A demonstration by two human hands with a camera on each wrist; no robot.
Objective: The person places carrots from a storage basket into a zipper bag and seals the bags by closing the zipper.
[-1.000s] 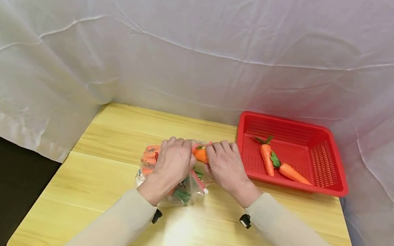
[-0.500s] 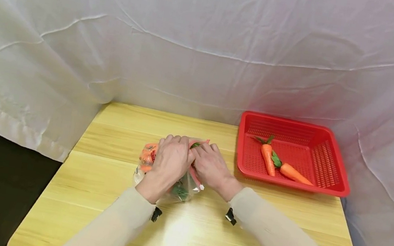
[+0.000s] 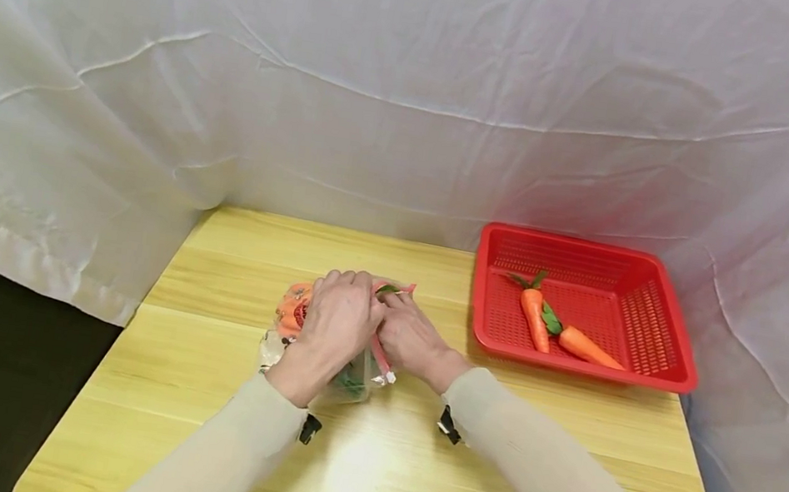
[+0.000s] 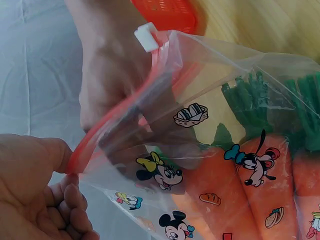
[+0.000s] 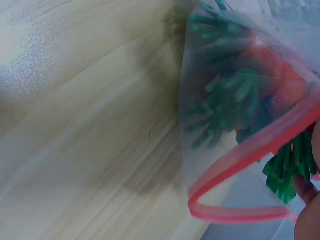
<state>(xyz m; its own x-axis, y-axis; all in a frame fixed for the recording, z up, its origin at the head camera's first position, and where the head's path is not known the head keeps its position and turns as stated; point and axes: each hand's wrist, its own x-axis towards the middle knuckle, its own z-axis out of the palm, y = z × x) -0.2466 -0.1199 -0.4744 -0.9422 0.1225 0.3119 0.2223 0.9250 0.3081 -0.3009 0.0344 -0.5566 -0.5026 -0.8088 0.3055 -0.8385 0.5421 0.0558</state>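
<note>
Pale cloth (image 3: 407, 155) backs your wooden table (image 3: 195, 369). Left of the red basket (image 3: 480, 292), the clear bag (image 4: 191, 115) opens rightward. Your left hand (image 3: 335, 313) pinches its rim (image 4: 90, 137); I cannot tell whether your right hand (image 3: 415, 341) grips. The bagged carrots (image 4: 260, 197) slant lengthwise, green tops (image 4: 250, 105) nearer you.

Slider bag (image 4: 210, 140), mouth open, loaded with orange carrots (image 4: 262, 200).
The bag rests on the table (image 3: 227, 357) in front of me: clear plastic, printed with small cartoon figures and food items. My left hand (image 3: 339, 314) pinches one lip of the pink-red-edged mouth; the white slider (image 4: 146, 37) sits at one end of that edge. Inside, the carrots lie side by side, green tops toward me (the exact count is hidden by film and hands). At the mouth, my right hand (image 3: 415, 340) holds one carrot near its green top (image 5: 282, 175); its body is largely hidden.
</note>
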